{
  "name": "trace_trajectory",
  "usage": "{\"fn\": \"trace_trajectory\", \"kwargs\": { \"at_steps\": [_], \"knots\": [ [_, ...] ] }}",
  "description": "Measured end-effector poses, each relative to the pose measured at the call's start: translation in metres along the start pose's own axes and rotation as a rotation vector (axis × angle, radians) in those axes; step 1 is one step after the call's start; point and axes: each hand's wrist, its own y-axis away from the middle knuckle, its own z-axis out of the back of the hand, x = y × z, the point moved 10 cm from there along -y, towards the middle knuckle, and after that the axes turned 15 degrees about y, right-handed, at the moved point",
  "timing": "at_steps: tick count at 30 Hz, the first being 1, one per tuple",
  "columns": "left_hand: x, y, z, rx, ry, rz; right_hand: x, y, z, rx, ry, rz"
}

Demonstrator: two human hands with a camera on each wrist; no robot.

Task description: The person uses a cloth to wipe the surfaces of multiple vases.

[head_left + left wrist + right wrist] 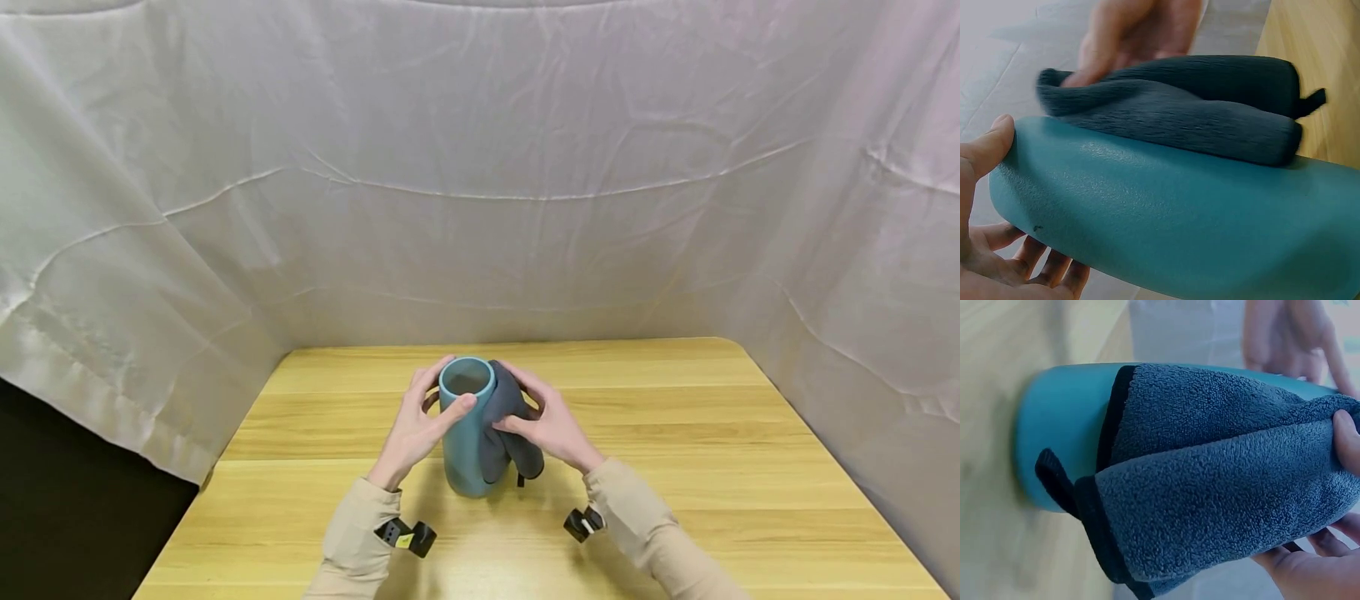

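A tall teal vase (pixel 463 450) with a round open mouth stands upright on the wooden table. My left hand (pixel 417 421) grips it near the rim, thumb on the near side and fingers round the far left side. Against the vase's right side hangs a dark grey-blue cloth (pixel 1210 494), folded, with black edging and a small hanging loop (pixel 1057 481). My right hand (pixel 551 423) pinches the cloth's upper part between thumb and fingers. In the left wrist view, the cloth (pixel 1172 119) lies along the vase wall (pixel 1166 206), and a small dark mark shows near the left fingers.
The light wooden table (pixel 675 475) spreads out on both sides of the vase. Pale grey curtains (pixel 525 250) hang behind it and at both sides. A black area (pixel 82 500) lies beyond the table's left edge. Each sleeve carries a small black wrist camera (pixel 422 539).
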Motion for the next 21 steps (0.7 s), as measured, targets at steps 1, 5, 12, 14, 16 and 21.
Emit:
{"fn": "trace_trajectory", "kwargs": {
  "at_steps": [1, 5, 12, 14, 16, 21],
  "knots": [
    [0.000, 0.000, 0.000, -0.001, 0.002, -0.002, 0.004, -0.002, 0.002, -0.005, 0.002, 0.009],
    [-0.001, 0.000, 0.000, -0.005, 0.000, -0.005, 0.011, -0.005, 0.005, -0.008, 0.009, 0.022],
    [0.000, 0.000, 0.000, -0.001, -0.003, -0.003, 0.010, -0.005, 0.004, 0.003, 0.033, 0.004],
    [0.000, 0.000, 0.000, 0.001, -0.004, -0.002, 0.007, -0.004, 0.002, 0.012, 0.039, -0.006],
    [-0.001, 0.000, 0.000, 0.003, -0.005, 0.000, 0.003, -0.002, 0.001, 0.021, 0.045, -0.020],
    [-0.001, 0.001, 0.000, 0.002, -0.003, 0.003, -0.013, 0.007, -0.007, 0.056, 0.066, -0.043]
  ]
}}
